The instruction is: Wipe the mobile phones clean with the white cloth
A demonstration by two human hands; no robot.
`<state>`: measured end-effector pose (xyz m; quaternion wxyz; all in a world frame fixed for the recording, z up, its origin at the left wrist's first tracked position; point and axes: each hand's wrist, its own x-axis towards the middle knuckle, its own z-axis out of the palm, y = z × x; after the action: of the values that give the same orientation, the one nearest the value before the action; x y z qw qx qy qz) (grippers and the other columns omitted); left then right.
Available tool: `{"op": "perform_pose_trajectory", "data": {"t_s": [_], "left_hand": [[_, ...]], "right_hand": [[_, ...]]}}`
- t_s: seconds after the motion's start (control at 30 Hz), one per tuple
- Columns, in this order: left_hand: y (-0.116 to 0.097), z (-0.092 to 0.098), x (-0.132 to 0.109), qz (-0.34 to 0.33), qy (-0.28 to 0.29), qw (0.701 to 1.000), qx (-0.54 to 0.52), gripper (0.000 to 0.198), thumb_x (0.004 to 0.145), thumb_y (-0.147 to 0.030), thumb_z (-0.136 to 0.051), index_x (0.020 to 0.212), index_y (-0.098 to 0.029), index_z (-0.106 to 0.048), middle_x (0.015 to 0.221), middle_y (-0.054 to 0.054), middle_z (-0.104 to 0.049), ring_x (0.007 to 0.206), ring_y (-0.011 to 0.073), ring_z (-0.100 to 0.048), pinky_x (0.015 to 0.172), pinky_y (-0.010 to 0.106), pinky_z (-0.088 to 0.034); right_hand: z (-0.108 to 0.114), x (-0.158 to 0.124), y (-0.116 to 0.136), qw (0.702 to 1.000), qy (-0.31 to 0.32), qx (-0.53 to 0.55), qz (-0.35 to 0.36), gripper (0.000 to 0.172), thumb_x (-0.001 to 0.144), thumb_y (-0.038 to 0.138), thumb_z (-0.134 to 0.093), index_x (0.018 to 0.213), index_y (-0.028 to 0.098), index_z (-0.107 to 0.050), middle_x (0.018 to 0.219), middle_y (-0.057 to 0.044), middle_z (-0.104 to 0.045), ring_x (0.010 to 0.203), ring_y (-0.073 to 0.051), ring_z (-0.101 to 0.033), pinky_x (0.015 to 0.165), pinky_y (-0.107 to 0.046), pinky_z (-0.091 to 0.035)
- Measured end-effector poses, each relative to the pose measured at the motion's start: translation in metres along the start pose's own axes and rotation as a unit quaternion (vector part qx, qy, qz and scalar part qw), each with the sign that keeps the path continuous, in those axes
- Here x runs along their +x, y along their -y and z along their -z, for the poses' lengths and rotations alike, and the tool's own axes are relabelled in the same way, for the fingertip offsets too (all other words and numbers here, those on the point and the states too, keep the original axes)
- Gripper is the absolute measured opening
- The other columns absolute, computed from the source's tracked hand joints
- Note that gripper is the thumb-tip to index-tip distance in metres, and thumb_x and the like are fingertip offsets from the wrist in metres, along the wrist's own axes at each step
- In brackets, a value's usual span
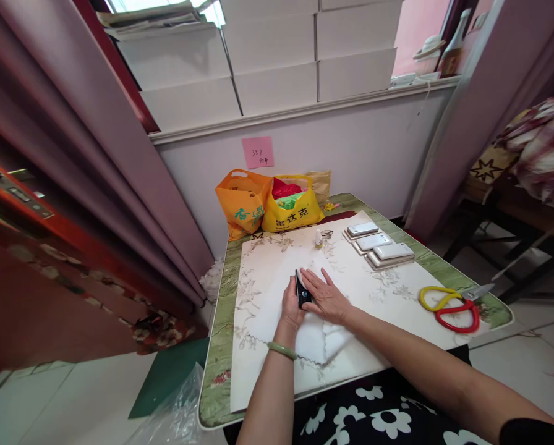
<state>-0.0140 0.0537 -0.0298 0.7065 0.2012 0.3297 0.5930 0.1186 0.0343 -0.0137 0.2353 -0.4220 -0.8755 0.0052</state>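
Counter (219, 334): bottle (318, 240) stood left of stacked phones (374, 242); scissors (468, 298) lay right of cloth (311, 346); bags (293, 217) stood behind.

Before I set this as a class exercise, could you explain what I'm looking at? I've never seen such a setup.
There is no machine here: one camera, worn on a person's head, looks forward and down at their own bare hands. The left hand holds a small dark device, perhaps a phone. The right hand, fingers extended, lies against its side. Below is a white cloth with a zigzag edge.

On the green table is a pale flowered sheet, with stacked phone-like devices, scissors with one yellow and one red handle, and a small bottle. An orange bag and a yellow bag stand at the back.
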Motion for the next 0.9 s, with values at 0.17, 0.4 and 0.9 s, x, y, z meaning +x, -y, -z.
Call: {"op": "perform_pose_trajectory", "data": {"t_s": [0.17, 0.4, 0.9], "left_hand": [[-0.001, -0.002, 0.0, -0.008, -0.016, 1.0, 0.006, 0.032, 0.079, -0.037, -0.069, 0.101, -0.013, -0.067, 0.098, 0.008, -0.073, 0.093, 0.0178, -0.068, 0.087, 0.029, -0.051], [-0.007, -0.01, -0.006, 0.053, -0.036, 0.998, -0.001, 0.048, 0.082, -0.059, -0.058, 0.093, -0.013, -0.067, 0.088, 0.01, -0.072, 0.083, 0.0219, -0.07, 0.077, 0.034, -0.056], [-0.002, 0.0, 0.002, -0.039, -0.026, 0.999, 0.002, 0.03, 0.083, -0.029, -0.063, 0.108, -0.012, -0.064, 0.109, 0.015, -0.07, 0.098, 0.0227, -0.068, 0.09, 0.038, -0.052]], "right_hand": [[-0.001, -0.006, -0.002, 0.999, -0.043, 0.017, 0.012, 0.073, 0.09, 0.059, -0.046, 0.146, 0.014, -0.035, 0.146, -0.016, -0.043, 0.139, -0.027, -0.034, 0.116, -0.053, -0.012], [0.004, -0.01, 0.003, 0.996, -0.008, 0.053, 0.072, 0.051, 0.096, 0.052, -0.04, 0.137, 0.023, -0.048, 0.142, -0.007, -0.05, 0.137, -0.02, -0.037, 0.117, -0.045, -0.018], [0.012, -0.02, -0.019, 0.964, -0.133, 0.076, -0.215, 0.022, 0.092, 0.031, -0.048, 0.099, 0.022, -0.067, 0.113, -0.008, -0.068, 0.098, -0.021, -0.064, 0.084, -0.033, -0.049]]}}
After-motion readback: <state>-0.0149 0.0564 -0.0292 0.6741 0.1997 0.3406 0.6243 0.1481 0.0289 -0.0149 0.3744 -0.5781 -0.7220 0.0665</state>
